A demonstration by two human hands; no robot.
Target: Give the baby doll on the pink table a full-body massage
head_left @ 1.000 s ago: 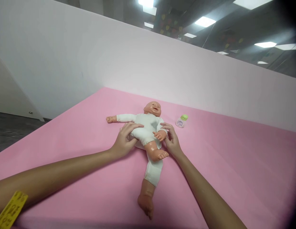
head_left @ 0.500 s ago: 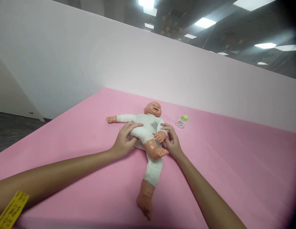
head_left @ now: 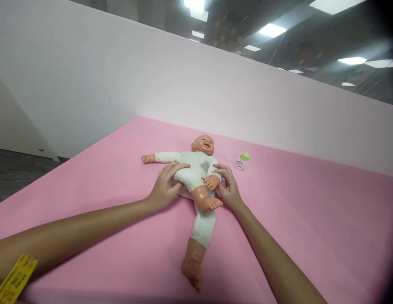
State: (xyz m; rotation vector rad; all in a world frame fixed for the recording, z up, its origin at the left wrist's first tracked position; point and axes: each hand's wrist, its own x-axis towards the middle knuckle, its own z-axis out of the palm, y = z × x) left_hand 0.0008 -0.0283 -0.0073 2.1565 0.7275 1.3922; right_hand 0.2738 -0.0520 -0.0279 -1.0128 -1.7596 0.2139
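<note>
So, left hand point(head_left: 165, 186), right hand point(head_left: 230, 188): both curved around a doll point(head_left: 195, 168).

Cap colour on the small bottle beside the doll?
The cap is light green; only the head view shows it.

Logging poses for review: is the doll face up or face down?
Face up: the doll lies with its mouth and chest showing.

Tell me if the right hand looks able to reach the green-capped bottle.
Likely yes: the right hand touches the doll, and nothing visible stands between that hand and the green-capped bottle.
</note>
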